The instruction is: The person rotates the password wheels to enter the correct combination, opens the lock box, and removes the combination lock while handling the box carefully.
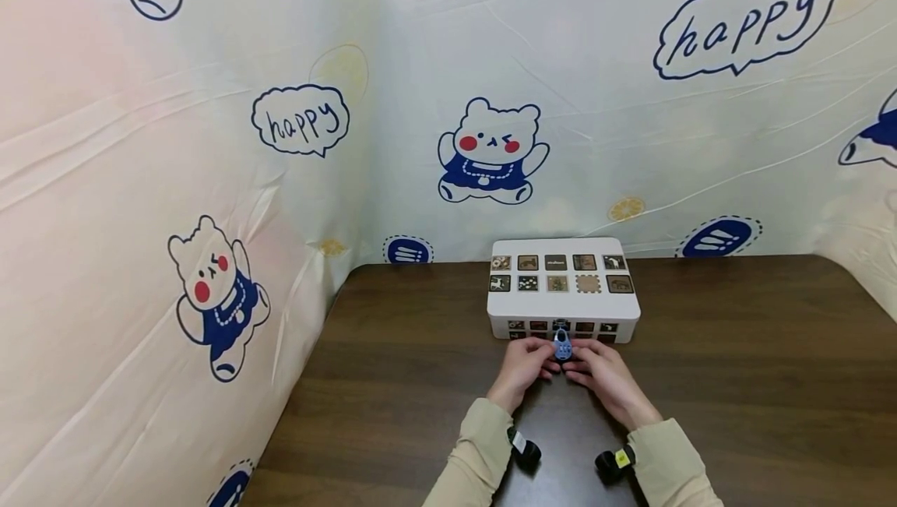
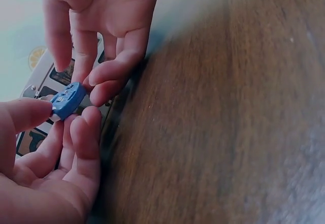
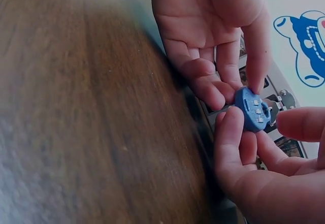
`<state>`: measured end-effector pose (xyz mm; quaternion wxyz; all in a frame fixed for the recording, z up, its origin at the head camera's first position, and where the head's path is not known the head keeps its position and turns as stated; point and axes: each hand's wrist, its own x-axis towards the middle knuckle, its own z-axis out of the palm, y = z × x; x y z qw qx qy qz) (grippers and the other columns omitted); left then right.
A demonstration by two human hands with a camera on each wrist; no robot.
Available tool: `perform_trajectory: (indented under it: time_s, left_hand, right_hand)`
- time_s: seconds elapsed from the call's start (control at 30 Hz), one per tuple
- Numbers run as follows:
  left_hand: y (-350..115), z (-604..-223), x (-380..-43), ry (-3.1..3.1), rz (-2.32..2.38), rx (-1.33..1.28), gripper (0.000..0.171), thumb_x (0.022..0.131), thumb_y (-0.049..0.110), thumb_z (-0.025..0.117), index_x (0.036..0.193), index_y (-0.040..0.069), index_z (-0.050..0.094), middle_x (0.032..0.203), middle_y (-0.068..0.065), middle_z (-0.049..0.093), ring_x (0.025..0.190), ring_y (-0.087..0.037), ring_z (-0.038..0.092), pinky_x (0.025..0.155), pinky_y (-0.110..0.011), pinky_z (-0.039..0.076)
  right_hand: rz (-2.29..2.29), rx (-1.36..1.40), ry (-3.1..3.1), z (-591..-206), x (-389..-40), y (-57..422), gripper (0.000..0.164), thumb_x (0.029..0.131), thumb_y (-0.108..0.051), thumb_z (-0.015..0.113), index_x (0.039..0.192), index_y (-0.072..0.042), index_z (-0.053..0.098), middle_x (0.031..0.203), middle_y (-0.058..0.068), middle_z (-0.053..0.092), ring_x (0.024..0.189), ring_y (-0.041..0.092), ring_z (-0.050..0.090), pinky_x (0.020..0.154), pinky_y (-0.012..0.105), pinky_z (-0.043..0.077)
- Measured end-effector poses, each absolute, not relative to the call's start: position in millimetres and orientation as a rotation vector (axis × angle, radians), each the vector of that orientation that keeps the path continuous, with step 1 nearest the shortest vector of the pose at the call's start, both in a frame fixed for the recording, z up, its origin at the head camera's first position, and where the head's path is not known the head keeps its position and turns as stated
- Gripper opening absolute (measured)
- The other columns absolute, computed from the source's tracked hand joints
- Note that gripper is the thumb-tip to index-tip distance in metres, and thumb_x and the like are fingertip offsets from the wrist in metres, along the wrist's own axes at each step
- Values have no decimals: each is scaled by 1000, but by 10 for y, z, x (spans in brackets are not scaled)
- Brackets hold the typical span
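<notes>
- A small blue padlock with a rounded body and white number wheels (image 1: 563,349) is between the two hands, at the front of the box. Its long way points from the person to the box, loop end nearest the box.
- The left hand (image 1: 522,367) pinches it, thumb on its edge.
- The right hand (image 1: 606,374) is just as near, on the other side. Its fingers curl by the lock but its thumb is apart, so I cannot tell if it grips.
- The shiny metal latch (image 3: 285,99) is just beside the loop; I cannot tell if they are hooked.
- The white box with square pictures (image 1: 554,304) sits on the brown wooden surface (image 1: 378,359).
</notes>
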<state>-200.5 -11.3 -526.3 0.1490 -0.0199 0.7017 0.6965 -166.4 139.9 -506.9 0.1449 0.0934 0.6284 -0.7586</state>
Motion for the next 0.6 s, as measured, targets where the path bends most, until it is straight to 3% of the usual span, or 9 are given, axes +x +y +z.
perform_trajectory:
  time_s: [0.6]
  left_hand:
    - [-111,-5292,-2025,1834,2063,-87,23,92,15,61,100,-5,68,66,1,62,57,-6,58,50,-17,44]
  right_hand:
    - [-2354,279,1666,-5136,-1683,1376,25,103,-9,36,119,8,44,89,1,58,76,9,62,75,23,55]
